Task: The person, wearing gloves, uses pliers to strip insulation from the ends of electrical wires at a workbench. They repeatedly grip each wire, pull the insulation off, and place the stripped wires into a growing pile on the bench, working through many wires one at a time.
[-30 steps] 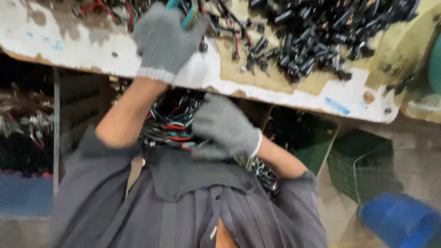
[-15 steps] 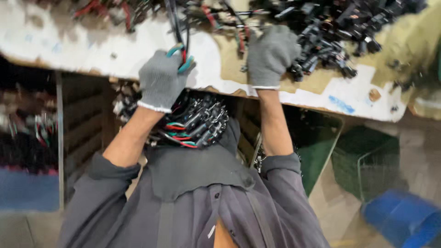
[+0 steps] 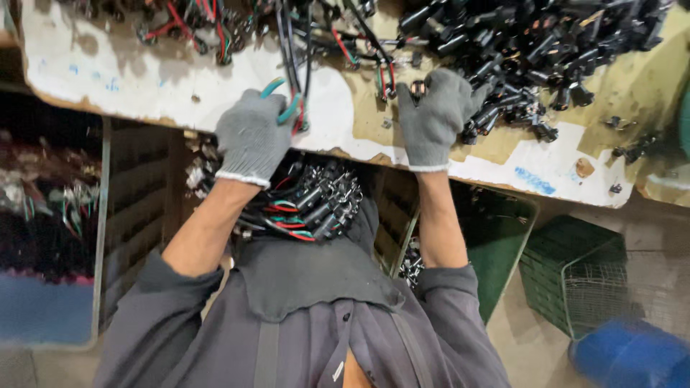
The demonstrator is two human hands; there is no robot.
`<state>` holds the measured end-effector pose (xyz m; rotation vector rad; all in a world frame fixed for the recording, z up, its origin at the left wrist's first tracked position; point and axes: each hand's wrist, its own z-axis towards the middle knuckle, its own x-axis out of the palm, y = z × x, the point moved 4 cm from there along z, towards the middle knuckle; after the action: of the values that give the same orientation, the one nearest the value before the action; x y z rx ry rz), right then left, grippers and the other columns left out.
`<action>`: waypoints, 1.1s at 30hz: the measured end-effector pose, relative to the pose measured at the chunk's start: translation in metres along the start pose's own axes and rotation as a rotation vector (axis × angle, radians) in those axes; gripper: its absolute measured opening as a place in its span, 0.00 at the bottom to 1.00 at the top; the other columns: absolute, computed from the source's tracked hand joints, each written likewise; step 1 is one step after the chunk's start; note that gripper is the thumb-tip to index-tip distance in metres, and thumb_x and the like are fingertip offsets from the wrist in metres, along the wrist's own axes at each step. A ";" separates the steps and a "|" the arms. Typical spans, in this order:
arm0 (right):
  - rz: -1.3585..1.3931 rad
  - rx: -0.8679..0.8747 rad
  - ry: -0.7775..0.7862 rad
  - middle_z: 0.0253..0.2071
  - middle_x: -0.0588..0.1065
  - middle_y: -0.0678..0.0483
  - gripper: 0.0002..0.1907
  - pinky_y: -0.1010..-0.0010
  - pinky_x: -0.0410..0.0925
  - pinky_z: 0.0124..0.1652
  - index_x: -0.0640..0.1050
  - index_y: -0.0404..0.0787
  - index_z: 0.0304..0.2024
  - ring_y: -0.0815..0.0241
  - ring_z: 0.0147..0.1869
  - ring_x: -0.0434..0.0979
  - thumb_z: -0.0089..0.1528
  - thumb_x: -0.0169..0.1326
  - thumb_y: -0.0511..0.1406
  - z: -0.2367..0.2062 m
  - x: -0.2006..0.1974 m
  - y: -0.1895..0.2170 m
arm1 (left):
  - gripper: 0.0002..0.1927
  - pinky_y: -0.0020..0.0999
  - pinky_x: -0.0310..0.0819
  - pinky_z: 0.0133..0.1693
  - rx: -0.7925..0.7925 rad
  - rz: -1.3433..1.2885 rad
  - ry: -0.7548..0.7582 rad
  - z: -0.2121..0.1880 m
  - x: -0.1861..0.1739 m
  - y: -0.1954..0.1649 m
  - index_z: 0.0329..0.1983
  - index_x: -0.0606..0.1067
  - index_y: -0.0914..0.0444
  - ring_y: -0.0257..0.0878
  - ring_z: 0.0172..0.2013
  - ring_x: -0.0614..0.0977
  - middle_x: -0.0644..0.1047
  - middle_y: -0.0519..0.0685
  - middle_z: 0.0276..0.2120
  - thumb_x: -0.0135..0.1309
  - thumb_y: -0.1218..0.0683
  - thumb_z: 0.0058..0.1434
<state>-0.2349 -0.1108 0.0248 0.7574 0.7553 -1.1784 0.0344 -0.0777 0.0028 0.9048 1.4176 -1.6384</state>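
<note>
My right hand [image 3: 435, 115] has gone from my lap up onto the table's near edge, fingers loosely curled on a small black connector [image 3: 417, 89] beside the black connector pile [image 3: 532, 50]. Left hand [image 3: 253, 136] still gripped shut on teal-handled cutters [image 3: 282, 100], black wires [image 3: 293, 43] in them. Both wrists extended forward, palms down.
</note>
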 end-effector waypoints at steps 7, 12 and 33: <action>0.912 0.314 -0.299 0.41 0.70 0.56 0.14 0.73 0.70 0.40 0.70 0.41 0.47 0.65 0.37 0.72 0.67 0.60 0.24 -0.024 -0.029 0.015 | 0.10 0.51 0.73 0.32 0.072 -0.047 0.049 0.009 -0.007 0.018 0.42 0.82 0.57 0.56 0.30 0.80 0.76 0.58 0.31 0.61 0.48 0.66; 0.728 0.053 -0.012 0.39 0.73 0.49 0.15 0.59 0.72 0.53 0.71 0.37 0.44 0.49 0.46 0.80 0.61 0.63 0.24 -0.028 -0.046 0.064 | 0.11 0.51 0.72 0.31 0.084 -0.100 0.019 0.010 0.001 0.010 0.47 0.82 0.59 0.57 0.30 0.80 0.75 0.59 0.32 0.60 0.48 0.69; 1.043 -0.237 0.560 0.37 0.77 0.51 0.42 0.61 0.70 0.43 0.78 0.39 0.54 0.47 0.41 0.80 0.52 0.65 0.62 -0.019 -0.055 0.097 | 0.14 0.30 0.80 0.42 -0.017 -1.005 0.230 -0.039 -0.081 -0.056 0.51 0.81 0.63 0.36 0.37 0.86 0.84 0.50 0.39 0.63 0.61 0.61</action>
<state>-0.1544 -0.0462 0.0720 1.0950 0.7671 0.0750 0.0218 -0.0263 0.0949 0.3505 2.2535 -2.2504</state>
